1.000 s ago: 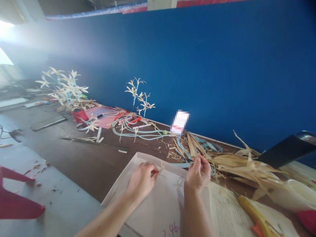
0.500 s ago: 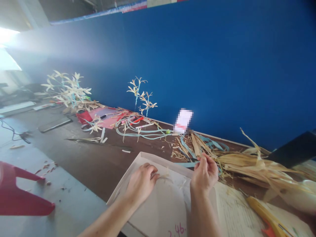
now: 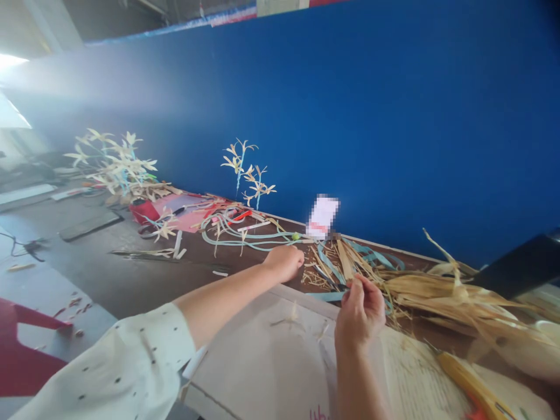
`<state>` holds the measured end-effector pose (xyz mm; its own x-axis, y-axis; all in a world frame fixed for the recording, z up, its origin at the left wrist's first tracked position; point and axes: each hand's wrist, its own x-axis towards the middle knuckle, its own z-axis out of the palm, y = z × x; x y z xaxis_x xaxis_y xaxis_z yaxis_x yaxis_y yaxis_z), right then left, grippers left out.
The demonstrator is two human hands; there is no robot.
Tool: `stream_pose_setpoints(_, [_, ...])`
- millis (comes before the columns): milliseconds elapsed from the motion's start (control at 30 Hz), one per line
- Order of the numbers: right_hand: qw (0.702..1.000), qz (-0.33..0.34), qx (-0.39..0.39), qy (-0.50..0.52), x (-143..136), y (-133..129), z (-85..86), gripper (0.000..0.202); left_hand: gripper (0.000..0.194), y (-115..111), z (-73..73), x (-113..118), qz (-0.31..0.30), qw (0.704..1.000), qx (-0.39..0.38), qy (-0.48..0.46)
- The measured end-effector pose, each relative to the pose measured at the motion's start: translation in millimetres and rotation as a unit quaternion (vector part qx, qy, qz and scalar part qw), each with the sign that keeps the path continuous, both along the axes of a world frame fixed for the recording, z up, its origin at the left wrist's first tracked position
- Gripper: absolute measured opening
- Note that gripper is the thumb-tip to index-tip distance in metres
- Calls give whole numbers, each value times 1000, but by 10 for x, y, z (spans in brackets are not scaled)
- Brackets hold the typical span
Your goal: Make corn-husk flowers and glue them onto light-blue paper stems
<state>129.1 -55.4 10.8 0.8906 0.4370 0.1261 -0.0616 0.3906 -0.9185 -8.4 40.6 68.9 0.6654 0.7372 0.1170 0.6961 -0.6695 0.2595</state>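
My left hand (image 3: 284,262) is stretched over the far edge of the white cardboard box lid (image 3: 262,361), fingers curled in, beside a heap of short straw pieces (image 3: 315,275). What its fingers hold, if anything, is hidden. My right hand (image 3: 361,306) is at the lid's right side, thumb and fingers pinched together. A small dark tool (image 3: 336,286) shows just left of its fingertips; whether they grip it I cannot tell. On the lid lies a small pale husk flower (image 3: 289,318), apart from both hands. Dried corn husks (image 3: 441,291) spread to the right.
Husk flowers on blue-wrapped stems (image 3: 251,175) stand against the blue partition (image 3: 371,116). Pale blue cords (image 3: 245,238) lie along the table. A yellow-handled cutter (image 3: 472,385) rests at front right on a printed sheet (image 3: 415,373). A red stool (image 3: 30,350) stands at left.
My left hand has left the small flower on the lid and moved forward and right to the straw heap. My right hand has barely moved.
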Motion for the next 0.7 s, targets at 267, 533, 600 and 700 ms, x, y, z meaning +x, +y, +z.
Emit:
stream_pose_setpoints(267, [1000, -5, -7, 5, 17, -11, -30, 26, 20, 275, -224, 545, -46, 990, 38, 127])
stream_pose_setpoints(533, [999, -9, -8, 42, 28, -27, 29, 24, 22, 297, -235, 586, -62, 991, 41, 115])
stream_pose_setpoints(600, [999, -16, -2, 47, 41, -27, 40, 24, 21, 336, -240, 572, -43, 994, 25, 99])
stream_pose_setpoints(700, [998, -27, 7, 55, 57, -22, 61, 22, 21, 403, -213, 530, -9, 997, -8, 74])
